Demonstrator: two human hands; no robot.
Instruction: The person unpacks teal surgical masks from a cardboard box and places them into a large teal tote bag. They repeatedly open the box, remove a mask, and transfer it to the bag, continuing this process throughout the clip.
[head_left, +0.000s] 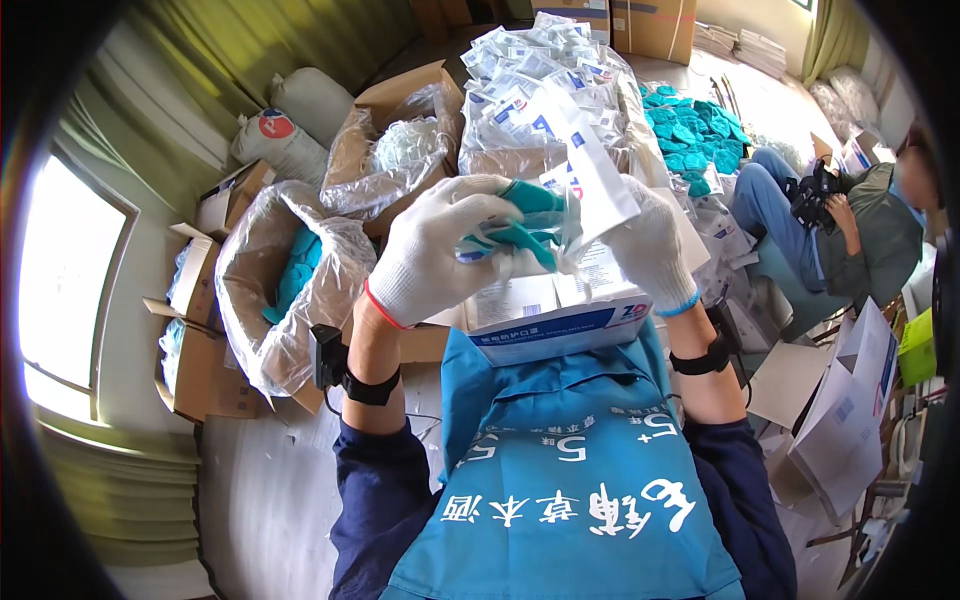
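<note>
My left hand [435, 245], in a white knit glove, grips a folded teal item [530, 225] in clear film and pushes it toward a white paper-and-film pouch [590, 170]. My right hand [650, 245], also gloved, holds that pouch at its lower edge. Both hands hover over a white and blue carton [560, 320] resting on my lap, against a blue apron.
A heap of sealed white pouches [545, 70] fills a box ahead. Loose teal pieces [700, 130] lie to its right. Plastic-lined cardboard boxes [285, 270] stand at left. Another person [850, 230] sits at right among flat cartons [850, 400].
</note>
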